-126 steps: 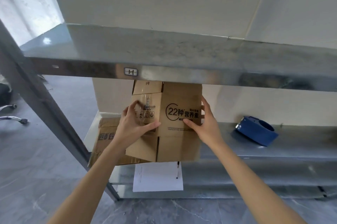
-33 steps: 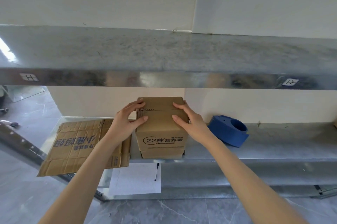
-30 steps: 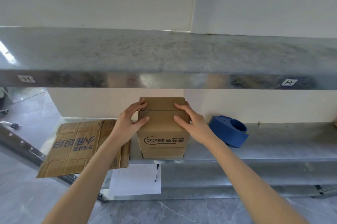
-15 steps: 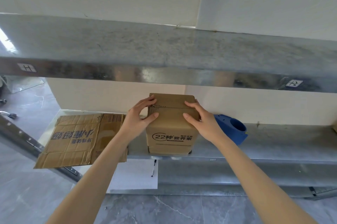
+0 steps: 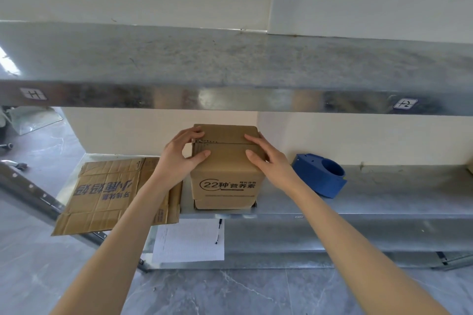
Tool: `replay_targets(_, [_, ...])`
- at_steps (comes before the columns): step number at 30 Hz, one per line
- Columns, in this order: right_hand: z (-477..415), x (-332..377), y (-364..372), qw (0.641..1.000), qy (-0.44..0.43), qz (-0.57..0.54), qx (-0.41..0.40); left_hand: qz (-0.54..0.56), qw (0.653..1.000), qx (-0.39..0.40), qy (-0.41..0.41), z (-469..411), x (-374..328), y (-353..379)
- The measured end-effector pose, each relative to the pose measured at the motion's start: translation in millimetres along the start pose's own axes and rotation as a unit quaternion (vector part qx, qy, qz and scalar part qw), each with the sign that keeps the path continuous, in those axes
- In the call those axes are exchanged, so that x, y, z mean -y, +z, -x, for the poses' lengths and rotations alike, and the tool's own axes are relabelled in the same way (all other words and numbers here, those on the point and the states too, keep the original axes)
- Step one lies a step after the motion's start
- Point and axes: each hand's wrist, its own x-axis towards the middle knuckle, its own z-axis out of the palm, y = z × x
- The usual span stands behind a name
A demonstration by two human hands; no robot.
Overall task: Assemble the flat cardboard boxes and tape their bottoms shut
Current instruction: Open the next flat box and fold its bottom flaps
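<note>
A big metal rack (image 5: 230,63) fills most of the view, with a grey floor (image 5: 230,294) under it. The top shelf is bare grey metal. The middle shelf (image 5: 396,194) holds the things.

A flat brown cardboard sheet (image 5: 107,191) lies on the left end of the middle shelf. It has blue words on it and many creases. Its front part hangs out past the shelf edge.

The box (image 5: 226,181) stands upright on the middle shelf, right at the front edge, just beside the flat sheet. It is brown, with "22" and dark print on its front. Its top flaps are folded down and meet in a line across the top, so what is inside cannot be seen. Little bits of flap stick out at the bottom.

The left hand (image 5: 179,158) bends over the box's top left edge and grips it, fingertips and thumb on the flaps. The right hand (image 5: 268,161) lies flatter, with straight fingers pressing the top right side.

A blue tape holder (image 5: 320,176) sits on the shelf, near the right hand. Whether tape is in it cannot be told.

A white paper (image 5: 189,240) lies on the lower shelf under the box, with a pen (image 5: 218,235) on it.
</note>
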Motion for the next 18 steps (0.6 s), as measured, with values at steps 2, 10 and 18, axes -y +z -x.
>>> replay_targets(2, [0.1,1.7,3.7,1.000,-0.006,0.014,-0.010,-0.014,1.000,0.002,-0.001,-0.4,-1.0,0.5])
replay_targets(10, [35.0,-47.6,3.4,0.984,0.057,-0.129,-0.108,0.002,1.000,0.001,-0.013,10.9,0.6,9.1])
replay_targets(18, [58.1,-109.1,39.8,0.984,0.060,0.166,-0.001,0.009,1.000,-0.001,-0.020,10.9,3.6,10.2])
